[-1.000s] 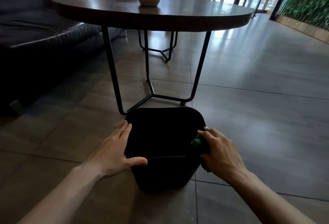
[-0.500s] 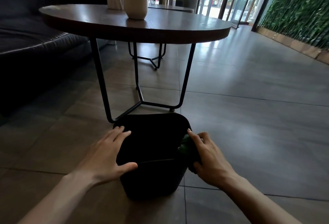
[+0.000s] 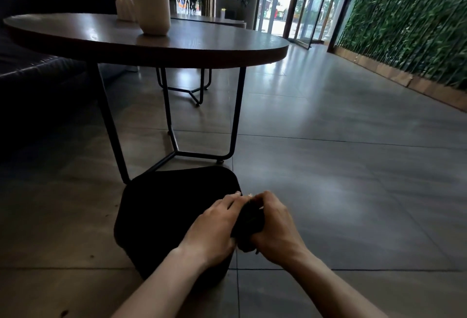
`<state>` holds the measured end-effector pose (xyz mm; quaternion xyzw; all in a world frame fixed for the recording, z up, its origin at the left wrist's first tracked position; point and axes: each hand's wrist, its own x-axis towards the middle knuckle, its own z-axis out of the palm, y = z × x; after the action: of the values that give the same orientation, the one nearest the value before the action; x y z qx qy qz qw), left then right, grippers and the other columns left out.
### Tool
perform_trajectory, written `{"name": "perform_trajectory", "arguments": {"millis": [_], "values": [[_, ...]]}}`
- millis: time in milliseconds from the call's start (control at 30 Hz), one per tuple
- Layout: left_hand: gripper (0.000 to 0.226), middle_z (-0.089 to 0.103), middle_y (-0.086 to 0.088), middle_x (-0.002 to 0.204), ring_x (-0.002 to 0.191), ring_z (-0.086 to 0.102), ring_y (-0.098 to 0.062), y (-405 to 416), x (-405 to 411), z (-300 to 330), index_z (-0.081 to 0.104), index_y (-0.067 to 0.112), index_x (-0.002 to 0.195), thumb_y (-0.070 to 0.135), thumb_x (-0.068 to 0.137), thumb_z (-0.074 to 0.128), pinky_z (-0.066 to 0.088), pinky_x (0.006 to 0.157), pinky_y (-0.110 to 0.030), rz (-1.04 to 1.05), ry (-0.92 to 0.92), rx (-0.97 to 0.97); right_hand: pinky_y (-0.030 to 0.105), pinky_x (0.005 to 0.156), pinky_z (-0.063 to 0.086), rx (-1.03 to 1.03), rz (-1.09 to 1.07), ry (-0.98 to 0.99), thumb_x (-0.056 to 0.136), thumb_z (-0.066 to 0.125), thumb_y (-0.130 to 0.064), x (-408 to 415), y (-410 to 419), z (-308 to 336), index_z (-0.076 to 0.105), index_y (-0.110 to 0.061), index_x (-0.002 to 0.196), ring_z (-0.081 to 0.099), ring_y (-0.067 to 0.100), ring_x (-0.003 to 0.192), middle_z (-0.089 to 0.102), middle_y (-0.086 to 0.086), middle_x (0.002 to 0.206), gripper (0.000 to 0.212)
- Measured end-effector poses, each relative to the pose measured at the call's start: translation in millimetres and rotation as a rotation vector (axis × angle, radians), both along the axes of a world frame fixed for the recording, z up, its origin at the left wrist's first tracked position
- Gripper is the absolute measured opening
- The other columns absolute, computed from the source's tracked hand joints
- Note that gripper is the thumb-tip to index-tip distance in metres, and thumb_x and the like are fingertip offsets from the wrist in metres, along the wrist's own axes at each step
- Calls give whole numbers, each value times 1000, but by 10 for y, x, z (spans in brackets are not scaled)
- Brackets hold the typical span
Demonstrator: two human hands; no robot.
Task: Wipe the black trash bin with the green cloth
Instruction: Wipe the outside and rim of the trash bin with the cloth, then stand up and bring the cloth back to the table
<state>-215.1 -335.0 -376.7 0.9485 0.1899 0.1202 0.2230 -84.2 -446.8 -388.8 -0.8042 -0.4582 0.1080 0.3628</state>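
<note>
Both hands now on cloth [image 3: 249, 219]: left hand [image 3: 214, 229] came off bin [image 3: 161, 216] rim; right hand [image 3: 274, 226] fingers closed round it, left's pinching; bin under fingers; likely refolding, wiping paused.

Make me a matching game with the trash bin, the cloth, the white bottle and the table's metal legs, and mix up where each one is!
Things:
1. black trash bin
2. cloth
3. white bottle
4. table legs

Places:
A. standing on top of the round table
B. bunched between the left hand and the right hand
C. on the floor, nearest the person
D. on the floor just behind the bin

Pairs: 1-C, 2-B, 3-A, 4-D
</note>
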Motion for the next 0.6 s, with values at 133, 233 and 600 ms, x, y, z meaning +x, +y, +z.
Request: {"name": "perform_trajectory", "arguments": {"millis": [133, 233, 600], "values": [[63, 54, 19, 131, 122, 56, -9, 53, -32, 1, 46, 45, 135, 16, 85, 71, 51, 102, -32, 12, -101, -35, 26, 66, 56, 65, 54, -113, 63, 85, -10, 56, -95, 39, 59, -30, 103, 62, 7, 82, 59, -16, 98, 52], [56, 59, 20, 120, 111, 61, -5, 67, -27, 99, 53, 42, 125, 16, 81, 77, 53, 95, -27, 27, -192, -20, 19, 66, 50, 124, 85, -156, 68, 81, -8, 99, -115, 154, 61, -33, 103, 60, 5, 82, 60, -16, 98, 46], [54, 67, 2, 118, 105, 66, -24, -111, -261, 897, 63, 23, 122, 6, 73, 81, 57, 89, -43, 116, -150, 122, 25, 64, 52, 153, 151, -236, 72, 81, -8, -84, -175, 963, 65, -21, 110, 62, 16, 78, 59, -7, 102, 43]]}}
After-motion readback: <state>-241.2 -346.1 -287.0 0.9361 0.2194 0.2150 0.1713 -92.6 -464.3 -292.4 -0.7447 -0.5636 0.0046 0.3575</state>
